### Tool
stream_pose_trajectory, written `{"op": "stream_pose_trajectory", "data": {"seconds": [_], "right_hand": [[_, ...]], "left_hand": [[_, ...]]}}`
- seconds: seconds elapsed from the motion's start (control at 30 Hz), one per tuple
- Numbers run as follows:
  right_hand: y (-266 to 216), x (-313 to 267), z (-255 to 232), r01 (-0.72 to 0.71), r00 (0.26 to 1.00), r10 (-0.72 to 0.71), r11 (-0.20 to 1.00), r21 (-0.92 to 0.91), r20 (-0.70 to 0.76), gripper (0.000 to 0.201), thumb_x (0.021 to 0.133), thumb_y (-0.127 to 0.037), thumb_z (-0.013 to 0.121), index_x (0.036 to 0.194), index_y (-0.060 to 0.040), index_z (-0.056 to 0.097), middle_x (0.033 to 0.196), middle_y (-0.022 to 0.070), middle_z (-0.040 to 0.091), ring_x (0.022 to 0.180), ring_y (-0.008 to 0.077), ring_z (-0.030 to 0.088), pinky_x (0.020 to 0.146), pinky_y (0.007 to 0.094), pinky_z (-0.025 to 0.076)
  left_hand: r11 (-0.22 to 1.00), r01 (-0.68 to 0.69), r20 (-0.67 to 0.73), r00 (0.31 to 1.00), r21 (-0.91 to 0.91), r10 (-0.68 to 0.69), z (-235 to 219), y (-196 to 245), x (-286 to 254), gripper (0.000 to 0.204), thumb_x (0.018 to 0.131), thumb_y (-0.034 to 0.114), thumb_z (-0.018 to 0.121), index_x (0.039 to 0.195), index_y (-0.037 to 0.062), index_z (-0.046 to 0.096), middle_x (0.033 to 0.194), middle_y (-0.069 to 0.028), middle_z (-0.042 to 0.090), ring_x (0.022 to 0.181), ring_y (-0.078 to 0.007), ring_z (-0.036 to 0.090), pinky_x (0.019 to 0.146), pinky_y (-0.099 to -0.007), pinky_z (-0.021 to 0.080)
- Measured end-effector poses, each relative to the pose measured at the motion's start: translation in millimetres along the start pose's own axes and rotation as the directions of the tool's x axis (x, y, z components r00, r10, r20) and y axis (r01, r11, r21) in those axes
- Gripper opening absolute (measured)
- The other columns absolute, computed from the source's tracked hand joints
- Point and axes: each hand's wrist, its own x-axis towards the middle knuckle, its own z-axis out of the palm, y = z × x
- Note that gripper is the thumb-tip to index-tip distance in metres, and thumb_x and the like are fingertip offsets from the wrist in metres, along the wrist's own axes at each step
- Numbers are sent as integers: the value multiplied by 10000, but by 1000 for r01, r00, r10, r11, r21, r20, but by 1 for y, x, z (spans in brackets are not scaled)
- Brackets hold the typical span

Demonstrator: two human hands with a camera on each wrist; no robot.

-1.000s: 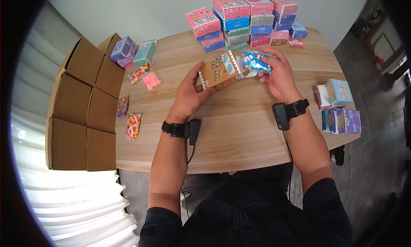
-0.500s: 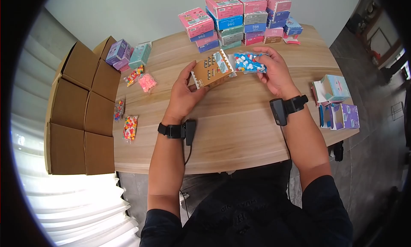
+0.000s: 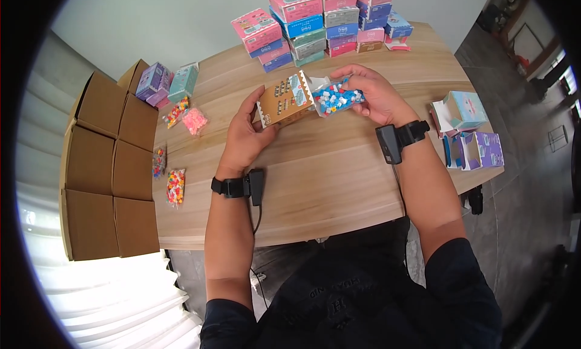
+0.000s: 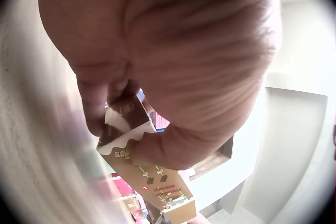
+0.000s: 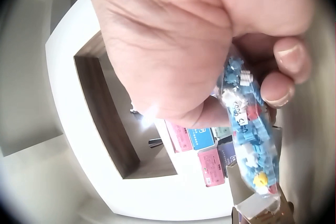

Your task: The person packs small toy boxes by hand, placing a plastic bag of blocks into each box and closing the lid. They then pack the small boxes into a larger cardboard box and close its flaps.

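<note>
In the head view my left hand (image 3: 247, 134) grips a small brown cardboard box (image 3: 284, 101) with a white scalloped edge. The box lies tilted over the table, its open end facing right. My right hand (image 3: 378, 98) pinches a clear plastic bag (image 3: 337, 98) of blue and white building bricks, with a few red and yellow ones. The bag's left end is right at the box's opening, beside a raised flap. From the right wrist, the bag (image 5: 249, 129) slants down toward the box. The left wrist view shows the thumb across the printed face of the box (image 4: 157, 182).
Stacked coloured boxes (image 3: 305, 34) line the table's back. Opened boxes (image 3: 481, 149) lie at the right edge. On the left are several bags of bricks (image 3: 175, 185), upright small boxes (image 3: 183, 83) and large brown cartons (image 3: 91, 158).
The head view has shifted, so the table's contents sit further left. The bag has tilted, its left end dropping toward the box's opening. Both hands keep their holds.
</note>
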Motion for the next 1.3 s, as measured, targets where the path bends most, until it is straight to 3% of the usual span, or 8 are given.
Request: {"op": "stream_pose_trajectory", "data": {"seconds": [0.3,0.5,0.6,0.7,0.9,1.1,1.2,1.3], "right_hand": [[-1,4,-9,74,995,-73,997,2,-66,300,940,-80,602,1235,-38,632,1041,97,671,546,82,489,397,239,316],[7,6,-2,121,992,-124,986,-115,-16,342,960,-129,685,1280,-51,592,1049,95,681,732,138,661,477,240,420],[11,5,7,132,991,-132,991,2,-15,375,965,-160,711,1296,-60,567,1065,95,685,827,168,698,545,255,476],[19,9,9,151,987,-143,982,112,-75,217,993,-166,699,1181,-77,637,986,40,699,778,100,643,596,268,529],[18,7,15,125,992,-119,948,-293,36,186,992,-170,677,1133,-61,733,982,0,717,773,76,612,651,239,502],[14,2,21,421,906,-424,901,-102,-6,399,966,-98,635,1359,-32,644,1299,84,657,1256,164,570,1037,322,465],[17,1,27,410,912,-408,910,-61,37,479,960,-82,631,1434,-24,586,1456,112,558,1422,205,449,1166,370,372],[21,2,35,359,933,-358,927,-111,29,512,962,-92,651,1462,-21,566,1503,117,520,1410,217,468,1174,369,373]], "left_hand": [[999,47,66,997,-17,-46,2,7,-3,818,856,-164,647,1604,-4,357,1526,-151,500,1389,-203,513,1131,-323,449],[998,62,50,997,-17,-61,4,5,-3,811,863,-163,648,1603,-2,358,1528,-151,497,1383,-206,519,1112,-328,475],[999,51,36,998,-2,-51,6,4,-3,807,867,-163,641,1604,0,354,1533,-147,487,1366,-202,533,1087,-319,501],[999,53,6,999,-7,-53,9,7,-3,804,869,-163,635,1604,3,352,1537,-141,476,1346,-192,550,1061,-305,524],[999,38,-6,999,-4,-38,10,5,-2,810,868,-163,633,1607,8,348,1529,-148,478,1326,-181,561,1043,-294,533],[998,17,-38,999,-62,-20,10,5,-1,809,867,-158,648,1601,-32,333,1499,-162,511,1339,-199,553,1084,-304,499],[996,9,-32,999,-93,-12,8,3,1,812,866,-155,655,1600,-50,324,1484,-166,528,1351,-205,545,1102,-311,485],[996,0,-15,1000,-94,-1,9,5,0,815,867,-152,657,1602,-52,319,1479,-169,533,1358,-206,540,1107,-317,481]]}}
